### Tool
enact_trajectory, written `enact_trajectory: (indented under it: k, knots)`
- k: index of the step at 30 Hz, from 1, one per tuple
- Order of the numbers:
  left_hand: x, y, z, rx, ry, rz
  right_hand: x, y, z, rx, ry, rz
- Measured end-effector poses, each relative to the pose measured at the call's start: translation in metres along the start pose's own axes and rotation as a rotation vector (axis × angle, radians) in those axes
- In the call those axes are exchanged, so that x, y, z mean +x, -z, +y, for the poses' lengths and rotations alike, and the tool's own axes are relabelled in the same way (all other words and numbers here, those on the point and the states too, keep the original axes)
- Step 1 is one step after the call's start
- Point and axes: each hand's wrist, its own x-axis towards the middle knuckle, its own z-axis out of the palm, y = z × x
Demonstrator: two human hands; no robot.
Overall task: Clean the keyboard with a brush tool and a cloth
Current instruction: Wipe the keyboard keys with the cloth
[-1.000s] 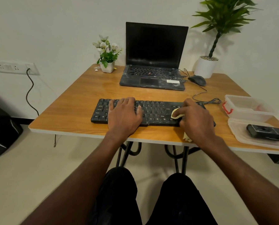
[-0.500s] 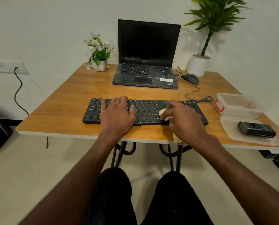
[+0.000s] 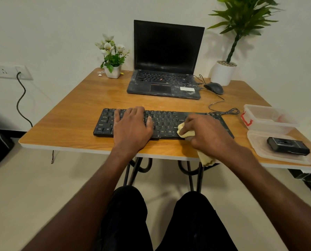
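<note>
Room: pale wall behind a wooden table (image 3: 75, 113) on black metal legs, light floor below; a wall socket (image 3: 8, 71) at the left has a dark cable hanging from it.
Head view, keyboard: black keyboard (image 3: 165, 122) lies flat near the table's front edge, its long side parallel to that edge.
Left hand: left hand (image 3: 133, 127) rests palm down on the left half of the keyboard, fingers straight and slightly spread over the keys, holding nothing.
Right hand: right hand (image 3: 207, 134) lies over the right half of the keyboard, fingers curled round a yellow cloth (image 3: 184, 132) and pressing it on the lower key rows.
Cloth: a bunched part shows at the fingertips, right of the left hand's thumb and apart from it; a loose end hangs below the wrist over the table's front edge.
Behind the keyboard: open laptop (image 3: 166, 69) with a dark screen, a small flower pot (image 3: 113, 69) to its left, a mouse (image 3: 214, 87) and a tall potted plant (image 3: 225, 69) to its right.
Right side of table: clear plastic box (image 3: 267, 120) with a red clasp; nearer the front edge its lid (image 3: 256, 147) with a small black device (image 3: 287, 146) lying on it.
Brush: cannot tell which item it is.
Below: the person's legs in dark trousers.
</note>
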Motion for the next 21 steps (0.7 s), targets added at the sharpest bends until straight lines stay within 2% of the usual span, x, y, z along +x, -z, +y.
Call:
enact_trajectory:
  k: [3,7,10,13,18,19,21]
  knots:
    - [0.0,0.0,0.0,0.001,0.004,-0.007,0.003,0.003,0.002,0.073,-0.04,-0.04]
    - [0.0,0.0,0.0,-0.002,0.006,-0.01,-0.001,-0.011,0.001,0.068,-0.044,0.264]
    - [0.0,0.0,-0.001,-0.003,0.007,-0.013,-0.003,-0.021,0.003,0.098,-0.073,0.333]
    - [0.0,-0.001,-0.001,0.007,0.003,-0.011,-0.002,-0.024,0.004,0.153,-0.111,0.28]
    - [-0.001,0.0,0.0,0.032,-0.001,0.004,0.002,-0.002,0.014,0.201,-0.033,0.017]
    - [-0.001,0.0,0.0,0.034,-0.002,0.002,0.003,-0.001,0.015,0.211,-0.052,0.021]
    - [0.0,0.001,0.0,0.032,-0.005,0.001,0.007,-0.004,0.012,0.208,-0.083,0.144]
